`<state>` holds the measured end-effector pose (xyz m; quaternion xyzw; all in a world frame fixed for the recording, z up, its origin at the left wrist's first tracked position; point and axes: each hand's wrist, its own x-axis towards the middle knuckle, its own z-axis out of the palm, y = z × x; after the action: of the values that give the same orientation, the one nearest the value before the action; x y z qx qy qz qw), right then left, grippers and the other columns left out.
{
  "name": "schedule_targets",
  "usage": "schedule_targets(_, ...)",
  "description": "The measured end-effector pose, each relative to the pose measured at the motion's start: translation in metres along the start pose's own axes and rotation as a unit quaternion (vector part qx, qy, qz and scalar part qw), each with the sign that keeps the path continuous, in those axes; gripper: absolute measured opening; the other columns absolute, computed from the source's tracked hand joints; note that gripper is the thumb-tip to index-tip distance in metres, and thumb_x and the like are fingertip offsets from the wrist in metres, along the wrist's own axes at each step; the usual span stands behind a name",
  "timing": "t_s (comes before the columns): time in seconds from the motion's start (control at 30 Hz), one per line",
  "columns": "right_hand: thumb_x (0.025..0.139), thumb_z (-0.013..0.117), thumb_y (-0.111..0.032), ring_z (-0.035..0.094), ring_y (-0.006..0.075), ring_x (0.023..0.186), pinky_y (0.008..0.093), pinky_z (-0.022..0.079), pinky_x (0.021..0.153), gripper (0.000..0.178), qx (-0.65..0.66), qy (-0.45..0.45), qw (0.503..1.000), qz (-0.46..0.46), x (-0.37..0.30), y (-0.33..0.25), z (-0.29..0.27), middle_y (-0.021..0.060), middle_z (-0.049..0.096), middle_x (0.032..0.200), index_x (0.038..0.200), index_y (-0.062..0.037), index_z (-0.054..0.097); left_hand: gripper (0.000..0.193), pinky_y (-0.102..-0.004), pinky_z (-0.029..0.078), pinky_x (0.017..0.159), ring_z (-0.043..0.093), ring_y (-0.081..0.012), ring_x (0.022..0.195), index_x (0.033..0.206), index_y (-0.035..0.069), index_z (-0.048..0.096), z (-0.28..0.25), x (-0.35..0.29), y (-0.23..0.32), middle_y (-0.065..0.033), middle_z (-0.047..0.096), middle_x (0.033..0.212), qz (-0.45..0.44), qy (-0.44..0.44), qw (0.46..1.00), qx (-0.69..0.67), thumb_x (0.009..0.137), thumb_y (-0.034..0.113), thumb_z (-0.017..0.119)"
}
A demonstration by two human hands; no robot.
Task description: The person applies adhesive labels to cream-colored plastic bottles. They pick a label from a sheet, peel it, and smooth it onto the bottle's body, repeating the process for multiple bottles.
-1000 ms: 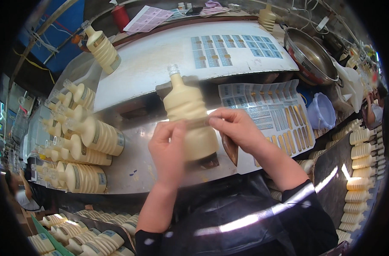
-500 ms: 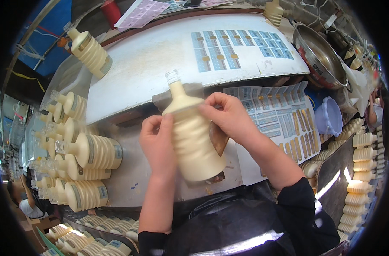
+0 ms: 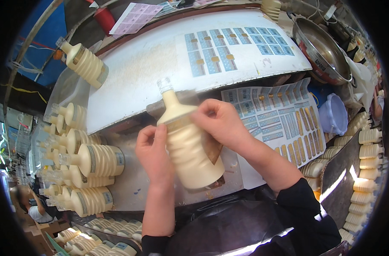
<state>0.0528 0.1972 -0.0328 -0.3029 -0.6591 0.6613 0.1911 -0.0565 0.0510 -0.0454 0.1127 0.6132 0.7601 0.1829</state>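
Note:
A cream-coloured ribbed bottle [image 3: 192, 153] with a clear threaded neck lies tilted on the worktop in front of me, neck pointing away. Across its upper body, just under the shoulder, runs a narrow greyish strip label [image 3: 178, 122]. My left hand [image 3: 154, 149] is closed at the strip's left end, thumb pressed against the bottle. At the other end, the thumb and fingers of my right hand [image 3: 220, 124] pinch together, slightly blurred. Below the right hand, a brown flat piece [image 3: 213, 150] shows beside the bottle; what it is I cannot make out.
Similar bottles [image 3: 98, 160] lie stacked on the left, and one bottle [image 3: 84, 64] stands at the white board's far left. Blue labels [image 3: 215, 59] lie on the white board [image 3: 139, 72]. Right: a label sheet [image 3: 284, 123], lilac bucket [image 3: 332, 115], metal pan [image 3: 324, 51] and more bottles.
The whole view has shifted a little, so the scene sits slightly differently. Both hands stay at the strip label on the bottle; the right fingers remain pinched near its right end.

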Motion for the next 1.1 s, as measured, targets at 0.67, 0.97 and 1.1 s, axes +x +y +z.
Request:
schedule_targets(0.67,0.094,0.074,-0.02,0.062,0.0064,0.08,0.0241,0.052,0.07,0.022,-0.013,0.0,1.0,-0.003,0.0,-0.001,-0.002,0.0029,0.07,0.086,0.092,0.0006,0.069,0.012,-0.023,0.048,0.074,0.056,-0.006,0.081,0.095,0.005,0.061,0.003,-0.002,-0.004,0.0005,0.063,0.09,0.013,-0.001,1.0,0.018,0.098,0.008,0.072)
schedule_targets(0.97,0.099,0.068,-0.018,0.059,0.0044,0.075,0.0207,0.047,0.064,0.026,0.121,-0.059,0.989,0.054,0.021,0.02,-0.025,-0.0003,0.064,0.089,0.121,-0.0047,0.062,0.032,-0.0343,0.044,0.102,0.053,-0.0183,0.114,0.132,0.001,0.056,-0.002,-0.002,-0.008,-0.0093,0.055,0.123,0.085,-0.037,0.981,0.173,0.104,0.018,0.057)
schedule_targets(1.1,0.102,0.062,-0.015,0.06,0.0046,0.085,0.0217,0.049,0.074,0.029,0.025,-0.086,0.996,0.02,0.01,0.013,-0.017,-0.0002,0.065,0.093,0.128,-0.0029,0.063,0.039,-0.0349,0.041,0.107,0.051,-0.0209,0.121,0.14,0.002,0.048,0.002,-0.004,-0.01,-0.0122,0.052,0.132,0.116,-0.09,0.948,0.281,0.109,0.024,0.049)
